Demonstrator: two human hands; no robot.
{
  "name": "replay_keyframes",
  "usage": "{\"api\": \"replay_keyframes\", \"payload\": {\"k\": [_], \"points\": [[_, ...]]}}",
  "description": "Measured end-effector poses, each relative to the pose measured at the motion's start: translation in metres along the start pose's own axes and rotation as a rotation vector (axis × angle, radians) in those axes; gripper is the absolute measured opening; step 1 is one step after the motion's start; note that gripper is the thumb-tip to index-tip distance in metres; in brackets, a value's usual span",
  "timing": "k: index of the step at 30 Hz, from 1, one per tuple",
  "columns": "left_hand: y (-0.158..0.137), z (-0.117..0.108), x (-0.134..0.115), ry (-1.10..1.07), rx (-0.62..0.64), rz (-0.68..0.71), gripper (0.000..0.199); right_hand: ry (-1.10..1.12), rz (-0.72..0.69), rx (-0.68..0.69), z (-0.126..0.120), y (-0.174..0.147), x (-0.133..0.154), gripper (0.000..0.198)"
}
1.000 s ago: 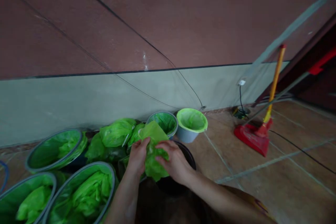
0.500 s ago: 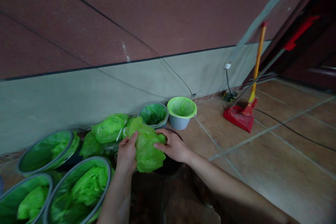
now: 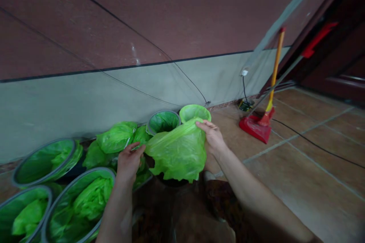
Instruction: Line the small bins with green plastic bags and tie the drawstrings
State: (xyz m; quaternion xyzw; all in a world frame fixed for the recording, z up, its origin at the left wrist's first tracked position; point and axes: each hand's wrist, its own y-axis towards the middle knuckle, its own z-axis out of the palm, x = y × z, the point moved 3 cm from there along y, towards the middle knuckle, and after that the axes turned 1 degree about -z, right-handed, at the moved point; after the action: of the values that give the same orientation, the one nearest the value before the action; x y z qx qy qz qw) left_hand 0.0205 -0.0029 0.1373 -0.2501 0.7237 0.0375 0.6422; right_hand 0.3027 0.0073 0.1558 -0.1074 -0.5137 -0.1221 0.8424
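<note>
A thin, translucent green plastic bag (image 3: 179,150) is spread between my two hands, its lower edge ragged and hanging down. My right hand (image 3: 213,136) pinches its upper right corner. At the left corner, the fingertips of my left hand (image 3: 129,163) close on the bag's edge. Under the bag, a dark round bucket (image 3: 173,183) shows only in part. Tied-up green bags (image 3: 116,136) lie just beyond my left hand. Behind the held bag stand a grey-rimmed bin (image 3: 163,122) lined in green and a small bucket with a green liner (image 3: 195,112).
More green-lined bins stand at the left, including one near bin (image 3: 80,201) with crumpled bags inside. A red dustpan (image 3: 256,127) and a yellow-handled broom (image 3: 275,72) stand by the wall at the right. A black cable (image 3: 316,138) crosses the tiled floor.
The bag has gone from bunched up to spread wide. My right hand moved up and to the right with its corner; my left hand shifted slightly left.
</note>
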Motion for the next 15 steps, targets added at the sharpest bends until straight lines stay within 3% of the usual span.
{"api": "replay_keyframes", "payload": {"k": [2, 4, 7, 11, 13, 15], "points": [[0.003, -0.002, -0.002, -0.039, -0.071, 0.029, 0.056, 0.069, 0.028, -0.014, -0.002, 0.004, 0.0, 0.028], [0.003, 0.004, -0.003, -0.083, -0.063, 0.083, 0.057, 0.122, 0.045, -0.022, -0.001, 0.007, -0.002, 0.029], [-0.007, 0.027, 0.0, -0.041, 0.144, 0.19, 0.065, 0.135, 0.097, 0.039, 0.003, 0.009, -0.006, 0.027], [-0.029, 0.065, 0.01, 0.227, 0.438, 0.368, 0.098, 0.159, 0.261, 0.232, 0.012, 0.005, -0.006, 0.028], [-0.035, 0.08, 0.015, 0.365, 0.499, 0.429, 0.109, 0.183, 0.313, 0.28, 0.014, 0.003, -0.003, 0.03], [-0.037, 0.089, 0.018, 0.494, 0.486, 0.439, 0.105, 0.206, 0.338, 0.285, 0.014, 0.001, -0.001, 0.029]]}}
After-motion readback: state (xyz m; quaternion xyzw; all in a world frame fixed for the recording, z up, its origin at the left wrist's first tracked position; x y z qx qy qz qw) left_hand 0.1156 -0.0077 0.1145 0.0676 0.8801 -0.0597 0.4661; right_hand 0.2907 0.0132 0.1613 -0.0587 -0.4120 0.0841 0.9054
